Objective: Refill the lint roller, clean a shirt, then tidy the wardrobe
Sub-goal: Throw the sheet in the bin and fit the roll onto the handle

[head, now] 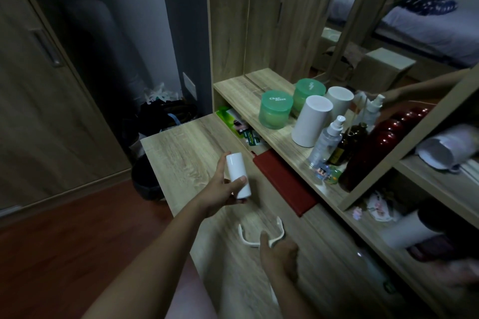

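My left hand (223, 189) grips a white cylindrical lint refill roll (238, 175), held upright above the wooden dresser top (181, 147). Lower down, my right hand (278, 254) is closed around the handle of a white lint roller frame (250, 237) whose forked holder points to the left with no roll on it. The two hands are apart, the roll above and left of the frame.
A shelf (241, 93) holds two green jars (276, 109), a white canister (311, 122), spray bottles and a dark red bottle. A red box (285, 184) lies by an open compartment. A bin (146, 179) and bags stand on the floor left. Wardrobe door at far left.
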Action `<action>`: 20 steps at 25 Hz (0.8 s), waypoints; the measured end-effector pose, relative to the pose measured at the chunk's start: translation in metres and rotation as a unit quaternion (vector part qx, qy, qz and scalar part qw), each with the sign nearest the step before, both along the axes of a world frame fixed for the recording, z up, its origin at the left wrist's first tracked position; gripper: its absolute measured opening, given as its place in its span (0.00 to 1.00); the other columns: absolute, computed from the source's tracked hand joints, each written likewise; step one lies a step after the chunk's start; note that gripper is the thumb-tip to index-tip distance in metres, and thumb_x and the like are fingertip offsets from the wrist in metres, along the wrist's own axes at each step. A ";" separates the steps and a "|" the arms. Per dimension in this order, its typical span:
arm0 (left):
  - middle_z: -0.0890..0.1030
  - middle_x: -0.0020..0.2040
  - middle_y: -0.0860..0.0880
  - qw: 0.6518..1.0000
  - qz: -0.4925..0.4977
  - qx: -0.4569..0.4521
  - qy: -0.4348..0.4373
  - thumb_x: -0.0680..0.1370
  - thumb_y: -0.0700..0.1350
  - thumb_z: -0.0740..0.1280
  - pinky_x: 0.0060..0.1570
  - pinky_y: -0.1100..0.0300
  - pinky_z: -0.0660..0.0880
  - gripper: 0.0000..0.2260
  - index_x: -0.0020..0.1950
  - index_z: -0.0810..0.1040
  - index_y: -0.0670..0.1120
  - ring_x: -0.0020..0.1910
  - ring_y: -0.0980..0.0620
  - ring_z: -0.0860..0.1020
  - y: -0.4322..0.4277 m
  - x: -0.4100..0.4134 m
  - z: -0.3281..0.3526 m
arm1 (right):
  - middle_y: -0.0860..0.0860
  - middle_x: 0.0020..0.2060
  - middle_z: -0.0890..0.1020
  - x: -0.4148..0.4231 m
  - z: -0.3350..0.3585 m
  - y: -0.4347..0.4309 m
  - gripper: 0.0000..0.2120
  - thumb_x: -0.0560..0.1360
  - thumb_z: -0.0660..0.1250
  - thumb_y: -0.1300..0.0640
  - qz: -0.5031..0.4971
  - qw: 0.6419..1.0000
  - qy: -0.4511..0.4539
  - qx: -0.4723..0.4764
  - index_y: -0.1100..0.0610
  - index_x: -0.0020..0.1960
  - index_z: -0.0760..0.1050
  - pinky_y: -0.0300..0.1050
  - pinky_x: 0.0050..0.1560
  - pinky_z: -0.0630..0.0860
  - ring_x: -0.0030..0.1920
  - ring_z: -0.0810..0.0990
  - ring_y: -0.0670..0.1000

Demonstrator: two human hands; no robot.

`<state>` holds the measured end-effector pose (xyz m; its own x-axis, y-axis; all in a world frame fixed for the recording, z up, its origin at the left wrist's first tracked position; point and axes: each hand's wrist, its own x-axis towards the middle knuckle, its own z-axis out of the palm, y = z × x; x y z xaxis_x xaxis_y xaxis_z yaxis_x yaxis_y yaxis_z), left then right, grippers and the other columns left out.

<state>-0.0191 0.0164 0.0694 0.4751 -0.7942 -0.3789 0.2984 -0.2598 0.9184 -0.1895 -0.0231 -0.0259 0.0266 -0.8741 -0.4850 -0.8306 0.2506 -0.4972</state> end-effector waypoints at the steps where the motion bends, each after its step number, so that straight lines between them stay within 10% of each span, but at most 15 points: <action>1: 0.73 0.54 0.39 1.000 -0.003 0.001 -0.002 0.77 0.42 0.67 0.48 0.44 0.80 0.37 0.73 0.47 0.66 0.49 0.40 0.80 0.000 -0.001 0.000 | 0.61 0.57 0.78 -0.001 -0.004 -0.001 0.28 0.71 0.64 0.40 0.019 1.000 -0.016 0.015 0.62 0.60 0.71 0.51 0.50 0.74 0.55 0.78 0.61; 20: 0.79 0.57 0.45 0.993 -0.078 0.028 0.087 0.78 0.45 0.65 0.43 0.53 0.81 0.27 0.69 0.59 0.67 0.47 0.46 0.83 0.037 0.005 0.009 | 0.58 0.53 0.81 0.043 0.123 -0.046 0.18 0.80 0.47 0.47 0.386 0.901 -0.023 -0.197 0.56 0.57 0.70 0.51 0.50 0.70 0.55 0.77 0.61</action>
